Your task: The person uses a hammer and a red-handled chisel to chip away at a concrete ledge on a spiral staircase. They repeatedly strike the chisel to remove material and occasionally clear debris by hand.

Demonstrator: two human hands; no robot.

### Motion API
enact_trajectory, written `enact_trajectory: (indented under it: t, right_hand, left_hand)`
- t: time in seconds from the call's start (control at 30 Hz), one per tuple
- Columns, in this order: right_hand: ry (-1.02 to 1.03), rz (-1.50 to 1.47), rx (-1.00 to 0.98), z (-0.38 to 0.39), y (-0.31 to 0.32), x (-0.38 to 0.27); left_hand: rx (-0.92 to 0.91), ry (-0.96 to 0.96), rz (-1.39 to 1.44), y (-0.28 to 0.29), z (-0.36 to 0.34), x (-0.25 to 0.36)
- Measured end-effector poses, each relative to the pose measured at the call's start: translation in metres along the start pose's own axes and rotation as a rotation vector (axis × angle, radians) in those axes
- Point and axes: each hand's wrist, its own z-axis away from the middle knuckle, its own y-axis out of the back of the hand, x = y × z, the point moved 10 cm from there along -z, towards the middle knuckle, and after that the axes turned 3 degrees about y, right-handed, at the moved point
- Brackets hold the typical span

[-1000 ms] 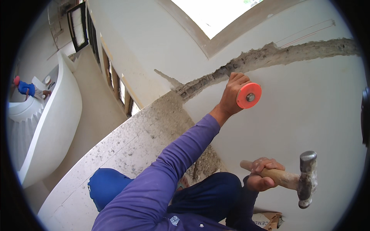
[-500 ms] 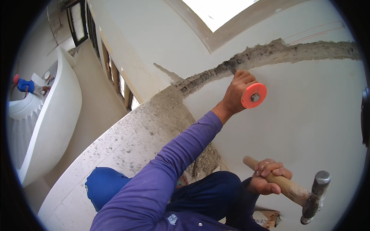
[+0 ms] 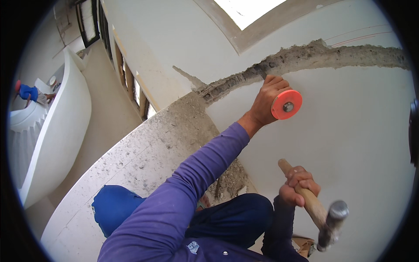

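A chisel with a round orange hand guard (image 3: 279,112) is gripped in my left hand (image 3: 264,101). Its steel head pokes through the guard's middle, and its tip end reaches the rough groove (image 3: 301,59) cut into the white wall; my fist partly hides the shaft. Lower right, my right hand (image 3: 299,187) wraps around the wooden handle of a hammer (image 3: 315,208). The hammer's metal head is below and to the right of that hand, apart from the chisel and slightly blurred.
Grey rubble and dust (image 3: 174,126) lie over the pale ledge (image 3: 94,192) along the wall. A window opening (image 3: 248,11) is above the groove. Far left, a person in blue (image 3: 29,92) is by a curved white stair wall (image 3: 65,126). Torn cardboard (image 3: 303,245) lies below my right arm.
My right hand has risen a little, and the hammer has swung up and to the left, its handle now steeper. The left hand with the chisel stays nearly in place at the groove.
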Motion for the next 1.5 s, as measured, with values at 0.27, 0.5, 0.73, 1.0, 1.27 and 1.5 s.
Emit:
enact_trajectory:
  t: [0.27, 0.5, 0.73, 1.0, 1.27, 1.5]
  right_hand:
    - [-0.397, 0.213, -0.145, -0.01, -0.001, 0.015]
    - [-0.278, 0.447, -0.29, -0.007, -0.016, 0.038]
    - [-0.221, -0.043, 0.041, -0.049, -0.008, -0.044]
    - [-0.663, 0.492, -0.409, -0.035, -0.021, 0.057]
    - [-0.045, 0.04, 0.069, -0.116, -0.002, -0.074]
    - [-0.837, 0.296, -0.364, -0.086, -0.043, 0.024]
  left_hand:
    - [0.032, 0.035, 0.035, 0.01, -0.004, -0.009]
    - [0.009, 0.008, 0.033, 0.006, -0.008, -0.007]
    - [0.05, 0.056, 0.039, 0.012, -0.006, -0.019]
    - [0.003, 0.112, 0.117, -0.002, -0.026, -0.01]
    - [-0.123, 0.251, -0.051, -0.027, -0.053, -0.037]
    - [-0.101, 0.261, -0.032, -0.016, -0.056, -0.051]
